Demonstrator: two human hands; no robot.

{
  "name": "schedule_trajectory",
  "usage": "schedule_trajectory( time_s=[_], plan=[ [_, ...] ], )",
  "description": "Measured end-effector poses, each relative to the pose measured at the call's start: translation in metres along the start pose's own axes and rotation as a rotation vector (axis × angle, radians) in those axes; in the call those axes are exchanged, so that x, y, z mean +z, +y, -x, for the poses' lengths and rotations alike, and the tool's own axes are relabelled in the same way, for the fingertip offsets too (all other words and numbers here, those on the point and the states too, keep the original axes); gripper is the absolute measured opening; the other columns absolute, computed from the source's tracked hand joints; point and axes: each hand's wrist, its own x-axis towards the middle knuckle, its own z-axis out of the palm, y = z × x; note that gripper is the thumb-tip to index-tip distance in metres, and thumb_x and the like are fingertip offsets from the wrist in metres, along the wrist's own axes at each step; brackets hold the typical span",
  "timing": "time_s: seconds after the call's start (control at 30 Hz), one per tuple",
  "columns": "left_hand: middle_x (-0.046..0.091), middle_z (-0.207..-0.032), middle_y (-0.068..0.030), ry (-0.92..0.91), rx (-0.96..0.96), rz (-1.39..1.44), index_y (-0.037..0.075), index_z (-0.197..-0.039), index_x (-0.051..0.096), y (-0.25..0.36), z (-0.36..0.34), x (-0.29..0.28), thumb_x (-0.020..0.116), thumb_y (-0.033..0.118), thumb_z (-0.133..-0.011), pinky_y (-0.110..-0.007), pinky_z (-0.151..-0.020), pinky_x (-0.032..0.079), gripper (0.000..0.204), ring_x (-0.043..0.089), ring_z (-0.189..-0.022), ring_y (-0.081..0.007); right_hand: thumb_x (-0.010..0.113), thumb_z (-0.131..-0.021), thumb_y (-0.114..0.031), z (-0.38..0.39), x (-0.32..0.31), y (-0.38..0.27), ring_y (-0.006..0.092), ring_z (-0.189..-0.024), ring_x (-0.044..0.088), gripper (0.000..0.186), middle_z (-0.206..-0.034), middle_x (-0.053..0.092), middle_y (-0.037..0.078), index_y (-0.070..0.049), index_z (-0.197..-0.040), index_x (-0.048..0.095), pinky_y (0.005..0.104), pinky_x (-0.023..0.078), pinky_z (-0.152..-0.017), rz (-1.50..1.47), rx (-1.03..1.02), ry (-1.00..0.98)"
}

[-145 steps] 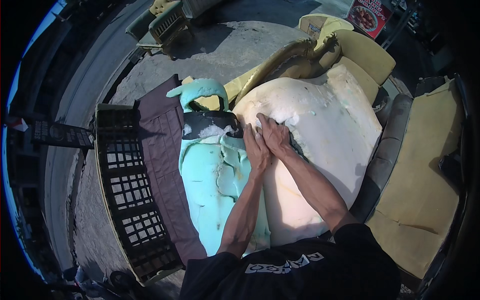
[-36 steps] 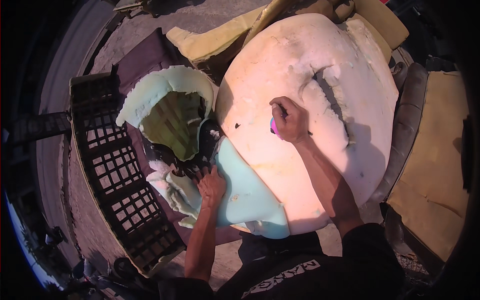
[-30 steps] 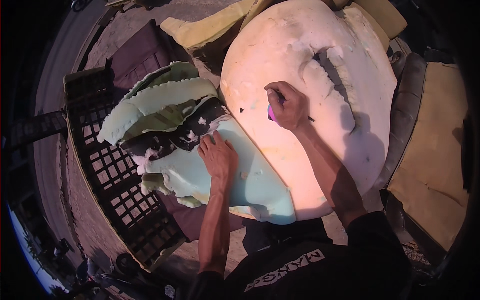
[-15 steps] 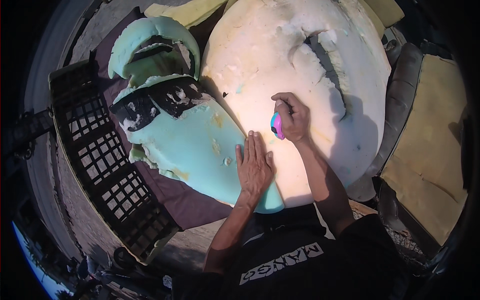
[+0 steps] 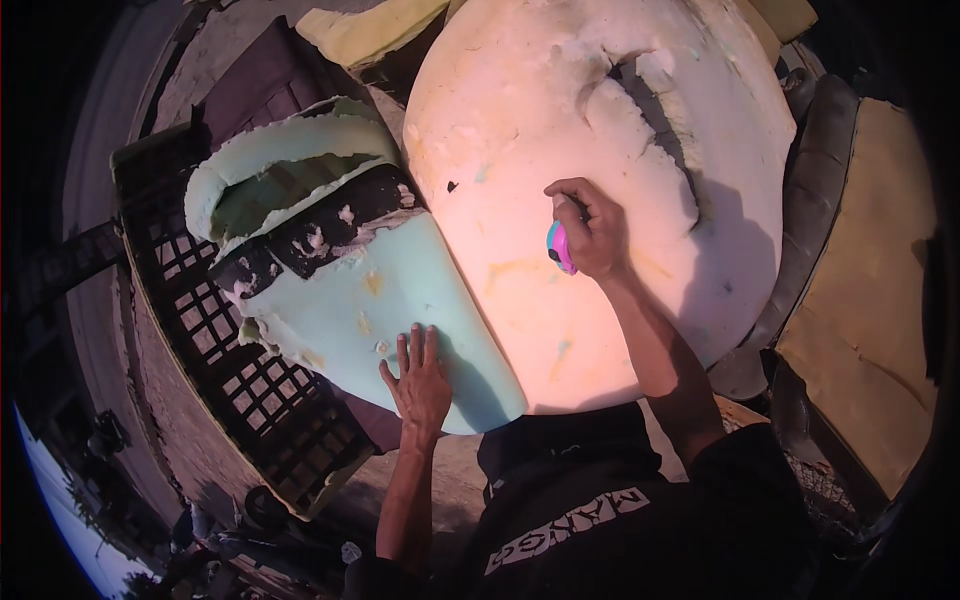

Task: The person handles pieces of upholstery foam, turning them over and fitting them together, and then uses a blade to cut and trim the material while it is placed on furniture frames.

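My left hand (image 5: 420, 387) lies flat with fingers spread on a torn pale-green foam piece (image 5: 345, 312). My right hand (image 5: 598, 235) is closed round a small rounded pink-and-blue object (image 5: 561, 250) with a dark patch; its kind is mostly hidden by the fingers. That hand is over a large off-white foam slab (image 5: 520, 190), whose right part has a long ragged opening (image 5: 655, 115). Across the green foam runs a black strip (image 5: 320, 235) with bits of foam stuck to it. Beyond the strip, its far end curls up in a torn loop (image 5: 215, 195).
A dark lattice frame (image 5: 225, 335) lies at the left, by a dark maroon cloth (image 5: 255, 85). On the right are a dark padded roll (image 5: 812, 190) and a tan panel (image 5: 865, 290). Yellowish foam (image 5: 370, 32) sits at the far edge.
My left hand has slid left and nearer, away from the seam between the foams. The green foam has shifted left and its looped far end has sagged. My right hand keeps its grip.
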Motion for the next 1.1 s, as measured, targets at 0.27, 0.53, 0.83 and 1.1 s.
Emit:
schedule_trajectory(
  time_s=[0.27, 0.53, 0.83, 1.1],
  plan=[
    [0.032, -0.157, -0.0353, 0.385, 0.165, 1.127, -0.01, -0.148, 0.038, 0.155, -0.006, -0.018, 0.049, 0.017, -0.102, -0.053, -0.122, 0.026, 0.054, 0.032, -0.147, -0.0508, 0.063, -0.096, -0.009, 0.032, 0.04, -0.032, 0.0089, -0.067, 0.058, 0.012, -0.079, 0.067, 0.005, -0.002, -0.099, 0.071, 0.027, 0.047, -0.061, 0.013, -0.099, -0.034],
    [0.035, -0.161, -0.0262, 0.228, 0.069, 0.413, 0.002, -0.156, 0.038, 0.039, -0.012, 0.107, 0.039, 0.029, -0.106, -0.055, -0.123, 0.025, 0.057, 0.028, -0.15, -0.0506, 0.065, -0.09, -0.007, 0.024, 0.033, 0.016, 0.0228, -0.066, 0.067, 0.006, -0.083, 0.071, 0.011, -0.005, -0.092, 0.07, 0.0345, 0.054, -0.058, 0.363, -0.247, -0.181],
    [0.036, -0.161, -0.017, -0.375, -1.136, 0.038, 0.014, -0.151, 0.048, -0.239, 0.069, 0.137, 0.051, 0.035, -0.1, -0.066, -0.118, 0.022, 0.056, 0.032, -0.15, -0.0373, 0.063, -0.092, -0.002, 0.018, 0.025, 0.04, 0.0215, -0.069, 0.067, 0.008, -0.084, 0.069, 0.013, 0.0, -0.096, 0.07, 0.0322, 0.052, -0.063, 0.425, -0.191, -0.23],
    [0.058, -0.14, -0.0245, 0.625, -0.273, 1.003, -0.006, -0.138, 0.055, -0.07, -0.057, 0.039, 0.051, 0.013, -0.103, -0.043, -0.11, 0.045, 0.039, 0.056, -0.131, -0.0379, 0.067, -0.089, -0.007, 0.034, 0.061, 0.007, 0.0228, -0.062, 0.064, 0.002, -0.077, 0.065, 0.009, -0.006, -0.089, 0.069, 0.0341, 0.052, -0.055, 0.541, -0.288, -0.202]
  ],
)
